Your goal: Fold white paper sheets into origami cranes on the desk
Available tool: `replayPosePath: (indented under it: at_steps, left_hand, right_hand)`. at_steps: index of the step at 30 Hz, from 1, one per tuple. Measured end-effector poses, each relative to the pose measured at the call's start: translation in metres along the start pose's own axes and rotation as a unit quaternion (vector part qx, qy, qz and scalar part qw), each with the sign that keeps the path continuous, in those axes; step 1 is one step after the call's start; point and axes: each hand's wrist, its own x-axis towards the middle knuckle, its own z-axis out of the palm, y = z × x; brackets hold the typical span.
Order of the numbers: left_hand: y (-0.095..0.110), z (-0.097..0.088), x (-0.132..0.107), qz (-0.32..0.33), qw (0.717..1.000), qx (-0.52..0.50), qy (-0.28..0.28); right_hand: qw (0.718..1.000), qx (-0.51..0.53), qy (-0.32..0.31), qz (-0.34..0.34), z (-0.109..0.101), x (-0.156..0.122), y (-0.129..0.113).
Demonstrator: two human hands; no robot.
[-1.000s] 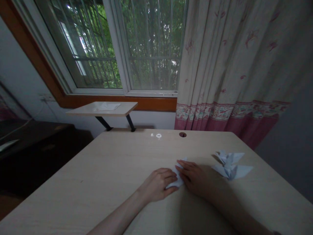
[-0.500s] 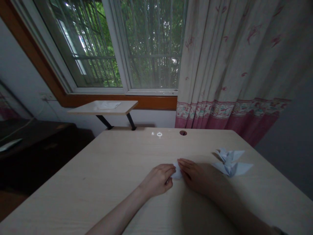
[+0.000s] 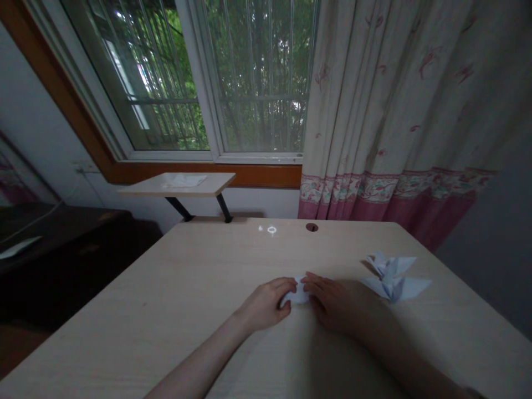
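A small folded piece of white paper [image 3: 298,295] lies on the desk between my two hands. My left hand [image 3: 268,302] has its thumb and fingers curled around the paper's left side. On the right side, my right hand [image 3: 326,299] presses its fingers onto the paper, with the thumb tucked in near the lower edge. Part of the paper is hidden under the fingers. To the right of my right hand rest two folded paper cranes [image 3: 393,280], close together, their wings spread.
The pale wooden desk [image 3: 187,310] has a round cable hole [image 3: 311,227] near its back edge. At the back left, a small raised shelf [image 3: 216,185] holds some white paper [image 3: 185,180]. Behind stand a window and a floral curtain [image 3: 374,111]; dark furniture [image 3: 75,238] is at left.
My fingers have shifted slightly on the paper, and more of its lower part shows between my hands. The paper cranes have stayed in place.
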Motion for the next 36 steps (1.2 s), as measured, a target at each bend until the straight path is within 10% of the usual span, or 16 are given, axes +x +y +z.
replayPosePath:
  at_steps: [26,36]
  left_hand:
    - [0.006,-0.002,-0.001,0.044,0.999,-0.007,0.014]
    - [0.011,0.001,0.003,-0.043,0.997,-0.005,0.068]
  right_hand:
    - [0.996,-0.013,0.028,-0.082,0.01,0.002,0.002]
    - [0.998,-0.007,0.059,-0.021,0.018,0.005,0.001]
